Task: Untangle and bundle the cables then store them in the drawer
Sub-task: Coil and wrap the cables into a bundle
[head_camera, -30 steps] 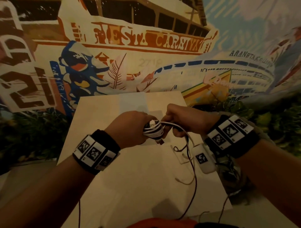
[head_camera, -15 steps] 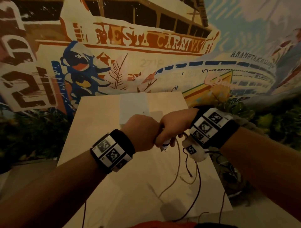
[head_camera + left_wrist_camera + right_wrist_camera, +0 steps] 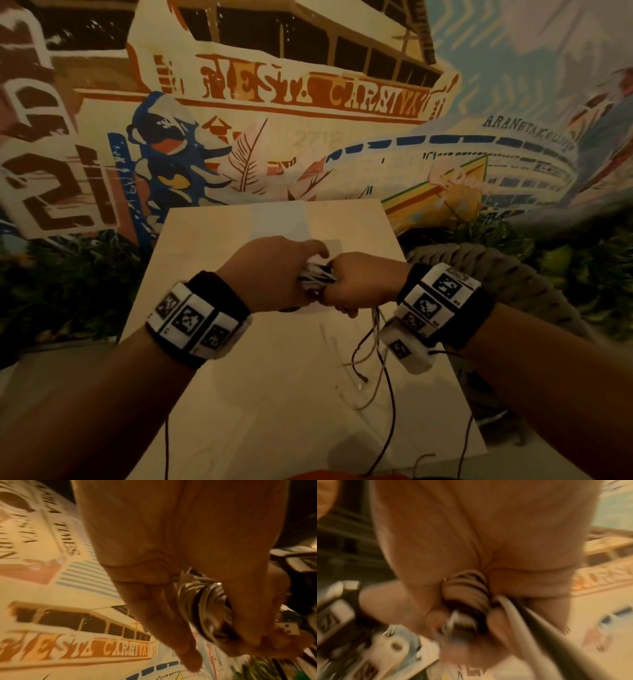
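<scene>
A coiled bundle of white and black cables [image 3: 317, 277] is held above the light wooden cabinet top [image 3: 274, 394], between my two hands. My left hand [image 3: 274, 270] grips the coil [image 3: 204, 601] with curled fingers. My right hand [image 3: 359, 284] is clenched against the coil's right side, and loose white and dark cable ends [image 3: 371, 346] trail down from it to the top. In the blurred right wrist view the striped coil [image 3: 467, 593] sits in my right hand's fingers and a cable strand [image 3: 530, 623] runs off toward the camera. No drawer is in view.
A painted mural wall [image 3: 308, 102] stands just behind the cabinet. A thick grey braided rope object [image 3: 507, 274] lies to the right of the top, over dark foliage. Thin dark wires [image 3: 387, 438] hang from my wrist cameras across the near part of the top.
My right hand has swung round the coil, down and back up, carrying the loose cable with it. Both hands have shifted slightly away from me, and the trailing length has grown shorter.
</scene>
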### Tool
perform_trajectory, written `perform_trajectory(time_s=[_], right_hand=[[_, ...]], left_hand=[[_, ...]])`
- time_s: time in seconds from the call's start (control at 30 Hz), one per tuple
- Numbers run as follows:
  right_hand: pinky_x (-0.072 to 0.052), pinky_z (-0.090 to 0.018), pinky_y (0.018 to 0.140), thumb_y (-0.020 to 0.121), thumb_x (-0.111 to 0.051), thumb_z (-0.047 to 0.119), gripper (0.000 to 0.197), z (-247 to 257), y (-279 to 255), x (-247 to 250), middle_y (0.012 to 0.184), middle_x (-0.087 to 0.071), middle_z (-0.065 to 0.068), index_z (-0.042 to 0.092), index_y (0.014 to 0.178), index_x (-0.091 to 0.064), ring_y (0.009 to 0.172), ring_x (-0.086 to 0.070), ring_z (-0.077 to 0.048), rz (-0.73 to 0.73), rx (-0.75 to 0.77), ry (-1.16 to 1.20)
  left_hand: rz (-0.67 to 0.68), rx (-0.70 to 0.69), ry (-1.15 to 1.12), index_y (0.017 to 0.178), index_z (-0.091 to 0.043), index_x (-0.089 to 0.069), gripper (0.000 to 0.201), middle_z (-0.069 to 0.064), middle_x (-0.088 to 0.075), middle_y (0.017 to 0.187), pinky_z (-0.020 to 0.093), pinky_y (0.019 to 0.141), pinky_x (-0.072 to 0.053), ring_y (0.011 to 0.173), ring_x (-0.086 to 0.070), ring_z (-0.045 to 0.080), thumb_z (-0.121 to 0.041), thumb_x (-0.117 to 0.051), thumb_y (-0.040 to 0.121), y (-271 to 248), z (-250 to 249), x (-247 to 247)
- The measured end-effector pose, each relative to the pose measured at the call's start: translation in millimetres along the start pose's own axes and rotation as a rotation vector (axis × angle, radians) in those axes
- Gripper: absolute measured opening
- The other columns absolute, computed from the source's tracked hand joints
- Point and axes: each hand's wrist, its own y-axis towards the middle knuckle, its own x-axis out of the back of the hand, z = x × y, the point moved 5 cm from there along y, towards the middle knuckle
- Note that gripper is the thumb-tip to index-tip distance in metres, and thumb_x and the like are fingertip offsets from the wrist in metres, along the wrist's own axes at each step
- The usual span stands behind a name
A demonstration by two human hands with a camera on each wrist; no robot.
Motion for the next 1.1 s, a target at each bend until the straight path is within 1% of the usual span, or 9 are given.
perform_trajectory(time_s=[0.13,0.2,0.3,0.4,0.6,0.73,0.9,0.97,1.1], right_hand=[[-0.048,-0.033,0.061,0.093,-0.061,0.016,0.028,-8,-15,18,0.054,-0.063,0.002,0.018,0.065,-0.061,0.050,-0.057,-0.012,-0.136,0.076,0.249],[-0.046,-0.033,0.060,0.092,-0.061,0.011,0.025,-5,-19,23,0.059,-0.062,-0.009,0.008,0.068,-0.064,0.055,-0.057,-0.021,-0.169,0.120,0.390],[-0.047,-0.031,0.060,0.088,-0.061,0.012,0.017,3,-19,19,0.068,-0.059,-0.017,-0.005,0.086,-0.065,0.062,-0.057,-0.026,-0.109,0.192,0.586],[-0.049,-0.032,0.063,0.085,-0.060,0.009,0.037,10,-17,8,0.076,-0.058,-0.017,-0.014,0.114,-0.057,0.066,-0.058,-0.023,0.005,0.255,0.733],[-0.046,-0.005,0.084,0.096,-0.064,0.010,0.036,23,-33,9,0.107,-0.064,0.017,0.037,0.117,-0.054,0.093,-0.059,0.020,0.001,0.262,0.454],[-0.040,-0.045,0.114,0.090,-0.072,0.008,0.067,20,-35,14,0.148,-0.049,-0.020,0.008,0.148,-0.039,0.134,-0.051,-0.029,-0.187,0.242,0.429],[-0.061,-0.041,0.086,0.093,-0.070,0.009,0.018,19,-32,-2,0.096,-0.076,-0.009,0.014,0.110,-0.067,0.087,-0.073,-0.029,0.089,0.312,0.389],[-0.060,-0.034,0.077,0.097,-0.066,0.019,0.006,9,-27,-9,0.081,-0.073,0.009,0.025,0.098,-0.067,0.074,-0.070,-0.021,0.065,0.316,0.390],[-0.052,-0.032,0.062,0.105,-0.049,0.033,0.023,-20,-20,-20,0.063,-0.041,0.006,0.017,0.095,-0.062,0.054,-0.042,-0.013,0.043,0.189,0.604]], left_hand=[[-0.019,0.102,-0.491,0.143,-0.043,-0.038,0.091,-0.014,-0.069,0.119,0.032,0.092,-0.055,0.102,-0.067,0.005,-0.068,-0.078,0.066,-10,24,1],[-0.007,0.091,-0.795,0.133,-0.052,-0.047,0.074,-0.020,-0.069,0.115,0.031,0.094,-0.055,0.102,-0.066,-0.001,-0.066,-0.078,0.068,-13,22,-6],[0.027,-0.004,-1.021,0.116,-0.052,-0.062,0.037,-0.030,-0.067,0.115,0.014,0.095,-0.047,0.110,-0.062,-0.005,-0.063,-0.065,0.081,-11,0,-12],[-0.005,-0.043,-1.229,0.118,-0.037,-0.058,0.058,-0.031,-0.068,0.114,0.012,0.093,-0.046,0.112,-0.062,-0.005,-0.074,-0.066,0.073,-9,-12,-9],[-0.090,-0.154,-1.405,0.099,-0.032,-0.077,0.026,-0.011,-0.076,0.103,0.021,0.084,-0.055,0.099,-0.071,0.007,-0.041,-0.081,0.075,-13,-16,2],[-0.060,-0.237,-1.472,0.100,-0.035,-0.074,0.021,-0.008,-0.075,0.095,0.021,0.059,-0.057,0.071,-0.073,0.011,-0.020,-0.071,0.086,-16,-28,11],[-0.202,-0.190,-1.514,0.106,-0.020,-0.074,0.022,0.005,-0.074,0.115,0.032,0.088,-0.057,0.112,-0.068,0.023,-0.029,-0.072,0.086,-16,-19,21],[-0.346,-0.119,-1.568,0.095,-0.012,-0.069,0.012,0.015,-0.075,0.095,0.041,0.084,-0.058,0.097,-0.072,0.033,-0.021,-0.067,0.087,-17,-4,25],[-0.487,-0.048,-1.499,0.088,0.004,-0.063,0.017,0.021,-0.066,0.075,0.044,0.074,-0.060,0.075,-0.068,0.035,-0.012,-0.068,0.087,-19,19,30]])
